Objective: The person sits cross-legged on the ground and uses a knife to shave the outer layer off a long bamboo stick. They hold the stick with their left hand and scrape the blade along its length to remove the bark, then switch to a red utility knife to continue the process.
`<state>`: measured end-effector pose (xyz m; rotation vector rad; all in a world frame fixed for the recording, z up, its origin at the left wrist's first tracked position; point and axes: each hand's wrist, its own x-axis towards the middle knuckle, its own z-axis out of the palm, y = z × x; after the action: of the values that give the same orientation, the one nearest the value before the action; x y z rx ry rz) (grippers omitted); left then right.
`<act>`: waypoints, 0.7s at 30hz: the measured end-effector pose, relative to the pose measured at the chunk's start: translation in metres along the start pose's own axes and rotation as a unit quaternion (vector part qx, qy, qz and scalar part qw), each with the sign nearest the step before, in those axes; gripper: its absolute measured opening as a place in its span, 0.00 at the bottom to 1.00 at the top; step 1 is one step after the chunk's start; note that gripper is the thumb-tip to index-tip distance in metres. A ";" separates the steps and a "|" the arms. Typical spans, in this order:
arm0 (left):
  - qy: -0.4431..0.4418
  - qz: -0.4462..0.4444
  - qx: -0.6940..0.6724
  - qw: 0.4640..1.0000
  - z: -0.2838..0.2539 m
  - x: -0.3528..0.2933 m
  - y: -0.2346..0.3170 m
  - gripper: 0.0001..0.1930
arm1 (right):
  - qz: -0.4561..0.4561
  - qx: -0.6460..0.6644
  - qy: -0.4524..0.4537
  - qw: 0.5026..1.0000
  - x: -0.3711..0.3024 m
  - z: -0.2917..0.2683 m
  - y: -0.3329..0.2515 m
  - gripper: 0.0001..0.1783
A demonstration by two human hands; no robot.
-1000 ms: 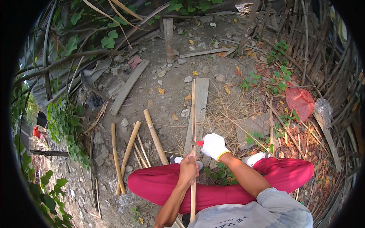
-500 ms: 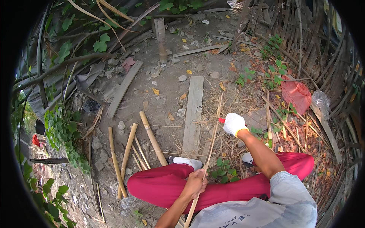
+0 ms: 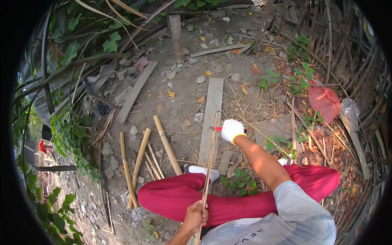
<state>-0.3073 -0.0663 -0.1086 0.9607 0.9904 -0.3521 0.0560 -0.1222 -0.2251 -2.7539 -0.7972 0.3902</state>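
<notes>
While the bare left hand (image 3: 195, 215) pinches a thin pale bamboo strip (image 3: 208, 163), the white-gloved right hand (image 3: 232, 130) clenches a red-handled knife (image 3: 217, 128) against it, above a grey wooden plank (image 3: 211, 116).

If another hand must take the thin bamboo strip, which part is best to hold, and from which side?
Probably the bare middle of the strip, between the left hand and the gloved right hand. It is thin and runs nearly straight away from the person, so come from its left side, pinching across its width.

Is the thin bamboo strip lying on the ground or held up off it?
Held up. The bare left hand grips the bamboo strip near its lower end, and the gloved right hand meets it farther up, above the plank.
</notes>
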 end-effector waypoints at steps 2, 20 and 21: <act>0.006 -0.005 -0.005 1.000 -0.003 -0.009 -0.001 0.14 | -0.024 -0.009 0.026 0.999 -0.001 -0.002 -0.001 0.13; 0.134 0.540 0.491 0.670 -0.069 -0.041 -0.109 0.15 | 0.222 -0.060 -0.034 0.973 0.027 -0.010 0.116 0.14; 0.121 0.406 0.381 0.822 -0.066 -0.047 -0.098 0.15 | 0.228 -0.057 -0.047 0.971 0.023 -0.008 0.132 0.15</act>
<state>-0.4317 -0.0748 -0.1340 2.0985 0.5527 0.1343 0.1407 -0.2192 -0.2626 -3.0349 -0.1980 0.5772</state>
